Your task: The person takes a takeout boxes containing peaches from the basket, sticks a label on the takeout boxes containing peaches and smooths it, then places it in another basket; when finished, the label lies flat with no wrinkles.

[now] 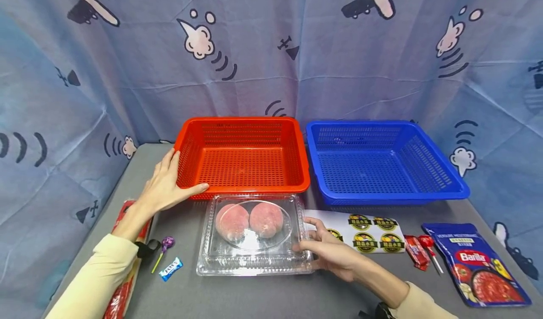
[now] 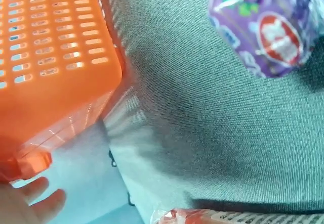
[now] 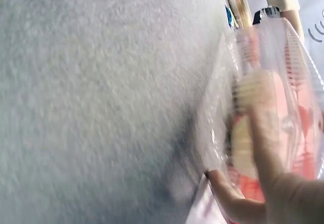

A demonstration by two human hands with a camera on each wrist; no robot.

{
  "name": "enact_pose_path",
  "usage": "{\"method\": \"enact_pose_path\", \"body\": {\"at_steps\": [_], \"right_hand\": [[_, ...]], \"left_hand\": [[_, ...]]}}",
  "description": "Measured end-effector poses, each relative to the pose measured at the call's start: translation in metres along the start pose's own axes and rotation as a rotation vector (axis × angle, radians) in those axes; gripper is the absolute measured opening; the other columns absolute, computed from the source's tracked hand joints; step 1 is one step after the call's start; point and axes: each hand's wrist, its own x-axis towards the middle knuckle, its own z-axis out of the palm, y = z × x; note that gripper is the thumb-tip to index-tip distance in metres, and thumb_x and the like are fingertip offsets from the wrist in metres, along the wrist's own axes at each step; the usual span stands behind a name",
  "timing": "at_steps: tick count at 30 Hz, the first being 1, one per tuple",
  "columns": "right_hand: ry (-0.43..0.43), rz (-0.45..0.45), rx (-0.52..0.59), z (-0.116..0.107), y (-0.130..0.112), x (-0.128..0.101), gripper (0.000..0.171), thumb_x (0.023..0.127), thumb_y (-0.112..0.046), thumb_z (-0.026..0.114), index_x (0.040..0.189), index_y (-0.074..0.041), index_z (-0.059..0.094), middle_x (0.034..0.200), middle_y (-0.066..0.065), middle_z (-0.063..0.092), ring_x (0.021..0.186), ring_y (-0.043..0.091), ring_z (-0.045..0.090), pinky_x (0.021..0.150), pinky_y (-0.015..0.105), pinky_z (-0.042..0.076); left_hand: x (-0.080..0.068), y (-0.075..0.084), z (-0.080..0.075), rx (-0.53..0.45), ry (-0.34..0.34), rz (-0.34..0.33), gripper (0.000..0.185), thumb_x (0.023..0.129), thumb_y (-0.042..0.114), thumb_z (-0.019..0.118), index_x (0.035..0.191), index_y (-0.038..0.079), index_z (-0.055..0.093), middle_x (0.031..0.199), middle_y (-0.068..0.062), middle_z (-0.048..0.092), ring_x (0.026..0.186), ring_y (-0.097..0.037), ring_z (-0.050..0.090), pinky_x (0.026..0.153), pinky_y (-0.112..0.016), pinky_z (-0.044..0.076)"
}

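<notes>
Head view: the right hand (image 1: 331, 252) pinches the right edge of a clear rectangular plastic box (image 1: 250, 258) containing two round pink fruits (image 1: 232, 222), just before the red slotted plastic basket (image 1: 254, 188), whose corner the spread left hand (image 1: 165, 187) touches. Best kept level, its left side supported too.

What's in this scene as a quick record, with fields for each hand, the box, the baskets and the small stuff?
Left hand: at near-left corner of red basket
Right hand: grips right side of clear box
Box contents: two pink round items
Blue basket: right of red basket
Left items: purple lollipop, blue-wrapped candy, long red packet
Right items: sticker sheet, red-wrapped candy, red lollipop, blue pouch
</notes>
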Motion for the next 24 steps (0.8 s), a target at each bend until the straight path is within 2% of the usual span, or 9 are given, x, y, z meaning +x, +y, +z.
{"method": "enact_pose_path", "body": {"at_steps": [4,7,9,14,16,18,21,24], "right_hand": [[0.043,-0.038,-0.104,-0.007,-0.006,-0.005,0.090,0.090,-0.018,0.073,0.158,-0.015,0.014,0.157,0.026,0.028,0.122,0.030,0.058,0.089,0.039,0.056],[0.099,-0.122,-0.235,-0.018,-0.012,-0.010,0.081,0.092,-0.023,0.075,0.156,-0.014,0.026,0.160,0.023,0.030,0.138,0.041,0.048,0.101,0.045,0.054],[0.141,-0.199,-0.350,-0.026,-0.015,-0.013,0.073,0.092,-0.024,0.075,0.152,-0.012,0.036,0.159,0.023,0.035,0.143,0.047,0.042,0.103,0.050,0.054],[0.198,-0.420,-0.567,-0.044,-0.017,-0.017,0.062,0.090,-0.017,0.078,0.144,-0.004,0.050,0.149,0.025,0.048,0.133,0.053,0.048,0.087,0.037,0.061],[0.210,-0.500,-0.646,-0.050,-0.017,-0.016,0.060,0.089,-0.015,0.079,0.141,-0.002,0.054,0.143,0.025,0.054,0.126,0.050,0.053,0.080,0.034,0.062],[0.228,-0.554,-0.741,-0.055,-0.016,-0.015,0.056,0.087,-0.015,0.081,0.137,-0.002,0.058,0.136,0.022,0.060,0.120,0.044,0.058,0.079,0.035,0.063],[0.233,-0.592,-0.869,-0.064,-0.014,-0.012,0.052,0.085,-0.018,0.082,0.131,-0.002,0.063,0.125,0.018,0.065,0.111,0.035,0.062,0.078,0.037,0.062],[0.221,-0.590,-0.958,-0.071,-0.011,-0.009,0.052,0.082,-0.021,0.085,0.127,-0.003,0.067,0.120,0.015,0.067,0.104,0.028,0.063,0.078,0.034,0.060]], "left_hand": [[-0.009,0.002,0.001,0.006,0.061,0.072,0.119,0.081,0.069,0.072,0.164,0.007,0.014,0.171,-0.017,0.012,0.151,-0.046,0.020,0.107,-0.076,0.036],[-0.020,0.008,0.001,-0.008,0.096,0.124,0.116,0.080,0.065,0.075,0.163,0.009,0.017,0.170,-0.017,0.015,0.150,-0.047,0.021,0.109,-0.076,0.033],[-0.029,0.013,0.001,-0.011,0.104,0.147,0.117,0.079,0.065,0.077,0.164,0.011,0.018,0.170,-0.016,0.016,0.150,-0.046,0.022,0.109,-0.077,0.031],[-0.054,0.025,0.003,-0.001,0.093,0.196,0.118,0.078,0.062,0.079,0.164,0.010,0.018,0.171,-0.013,0.016,0.149,-0.045,0.024,0.108,-0.077,0.033],[-0.063,0.030,0.005,0.003,0.079,0.218,0.119,0.077,0.061,0.080,0.164,0.010,0.018,0.172,-0.012,0.015,0.149,-0.044,0.025,0.107,-0.077,0.035],[-0.072,0.034,0.008,0.011,0.066,0.238,0.119,0.076,0.062,0.081,0.164,0.011,0.019,0.172,-0.010,0.015,0.149,-0.042,0.026,0.105,-0.076,0.037],[-0.084,0.039,0.013,0.023,0.062,0.276,0.119,0.074,0.063,0.081,0.164,0.013,0.022,0.172,-0.010,0.017,0.149,-0.040,0.028,0.104,-0.076,0.039],[-0.093,0.043,0.019,0.022,0.066,0.310,0.118,0.073,0.064,0.082,0.163,0.012,0.026,0.170,-0.011,0.021,0.147,-0.040,0.030,0.105,-0.075,0.039]]}}
